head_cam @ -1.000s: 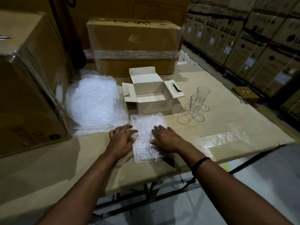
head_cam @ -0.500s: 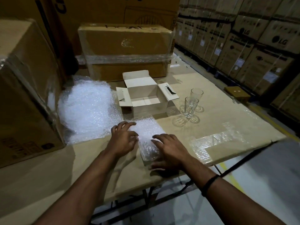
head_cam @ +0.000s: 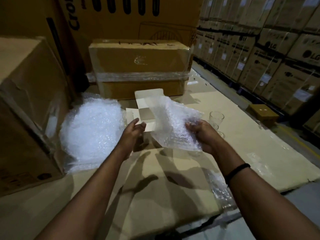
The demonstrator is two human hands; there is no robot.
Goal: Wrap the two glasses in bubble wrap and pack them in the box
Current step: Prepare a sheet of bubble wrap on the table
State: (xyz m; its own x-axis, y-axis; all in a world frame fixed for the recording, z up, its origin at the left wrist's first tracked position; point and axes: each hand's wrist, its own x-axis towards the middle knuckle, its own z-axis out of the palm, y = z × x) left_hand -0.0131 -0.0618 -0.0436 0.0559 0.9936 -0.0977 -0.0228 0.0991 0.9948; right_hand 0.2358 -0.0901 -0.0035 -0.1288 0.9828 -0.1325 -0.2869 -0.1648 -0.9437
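Observation:
My right hand [head_cam: 201,134] grips a sheet of bubble wrap [head_cam: 173,122] and holds it up above the table, tilted toward the left. My left hand [head_cam: 135,131] is open beside the sheet's left edge, fingers apart, touching nothing I can make out. Behind the raised sheet stands the small white box [head_cam: 145,103], open, partly hidden by the wrap. Two clear glasses stand upright to the right: the far glass [head_cam: 216,117] shows well, while my right hand covers most of the near glass [head_cam: 216,126].
A pile of bubble wrap [head_cam: 93,132] lies at the left, against a big taped carton [head_cam: 26,108]. Another taped carton [head_cam: 140,66] stands behind the white box. A small brown box [head_cam: 263,113] sits at the table's right edge. Stacked cartons line the right wall.
The bubble wrap sheet lay flat on the table under both hands; now my right hand has lifted it into the air and my left hand has let go of it.

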